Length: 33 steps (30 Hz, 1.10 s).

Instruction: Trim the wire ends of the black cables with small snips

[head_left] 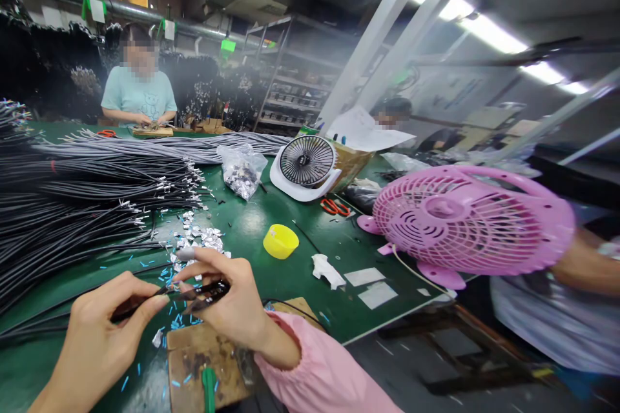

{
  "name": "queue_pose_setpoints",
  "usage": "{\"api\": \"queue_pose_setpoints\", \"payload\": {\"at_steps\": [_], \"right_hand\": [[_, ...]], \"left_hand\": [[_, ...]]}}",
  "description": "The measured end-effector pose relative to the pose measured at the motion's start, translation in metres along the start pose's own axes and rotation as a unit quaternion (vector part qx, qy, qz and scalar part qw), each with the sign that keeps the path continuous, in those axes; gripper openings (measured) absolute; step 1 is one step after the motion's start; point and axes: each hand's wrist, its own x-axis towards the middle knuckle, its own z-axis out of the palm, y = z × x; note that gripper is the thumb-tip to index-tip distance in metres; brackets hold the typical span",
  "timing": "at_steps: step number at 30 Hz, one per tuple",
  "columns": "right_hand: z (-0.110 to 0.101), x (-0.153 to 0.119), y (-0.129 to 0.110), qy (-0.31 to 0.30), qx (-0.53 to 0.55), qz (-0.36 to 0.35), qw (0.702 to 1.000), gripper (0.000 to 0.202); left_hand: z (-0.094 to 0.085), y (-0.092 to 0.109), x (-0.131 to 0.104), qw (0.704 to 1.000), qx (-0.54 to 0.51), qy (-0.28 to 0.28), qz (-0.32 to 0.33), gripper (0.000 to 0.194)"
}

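My left hand (104,329) pinches a black cable (130,310) near its stripped end between thumb and fingers. In my right hand (235,297) is a dark metal hand tool with pale marks (207,295), its tip against the cable end; its exact kind is unclear. A grey cover sits on one right fingertip. Blue sleeve scraps (177,321) and crumpled foil bits (206,239) lie around both hands. Below them is a worn wooden block (191,358) with a green-handled tool (208,387) on it.
Bundled black cables (72,226) fill the left. A yellow tape roll (281,242), bag of foil pieces (242,174), orange-handled scissors (335,206), small white fan (306,164) and pink fan (465,222) stand ahead and right. A co-worker (139,93) sits across the green table (242,226).
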Motion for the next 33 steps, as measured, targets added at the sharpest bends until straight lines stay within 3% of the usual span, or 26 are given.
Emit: {"api": "queue_pose_setpoints", "payload": {"at_steps": [4, 9, 14, 17, 19, 23, 30, 33], "right_hand": [[-0.001, 0.003, 0.003, -0.020, 0.013, 0.015, 1.000, 0.039], [-0.001, 0.006, 0.006, -0.058, 0.043, 0.037, 0.997, 0.041], [0.001, 0.006, 0.008, -0.079, 0.006, -0.038, 0.996, 0.041], [0.002, 0.010, 0.007, -0.049, -0.023, -0.048, 0.997, 0.043], [0.002, 0.014, 0.006, -0.018, -0.030, -0.030, 0.999, 0.039], [0.001, 0.023, 0.003, 0.011, -0.068, 0.024, 0.997, 0.025], [0.009, 0.061, 0.001, -0.055, -0.164, 0.072, 0.982, 0.021], [0.019, 0.086, 0.001, -0.085, -0.179, 0.070, 0.978, 0.022]], "left_hand": [[0.000, -0.001, -0.001, 1.000, 0.013, -0.007, -0.018, 0.037], [-0.001, -0.003, 0.000, 1.000, 0.011, -0.015, 0.010, 0.030], [0.000, 0.008, 0.008, 0.983, 0.085, 0.068, 0.148, 0.022], [0.001, 0.006, 0.011, 0.970, 0.134, 0.068, 0.193, 0.028], [0.001, -0.002, 0.012, 0.974, 0.152, 0.047, 0.161, 0.033], [-0.001, -0.015, 0.015, 0.994, 0.110, -0.012, 0.005, 0.044], [-0.006, -0.010, 0.029, 0.970, -0.008, -0.222, -0.101, 0.064], [-0.005, -0.013, 0.030, 0.953, -0.014, -0.275, -0.129, 0.066]]}}
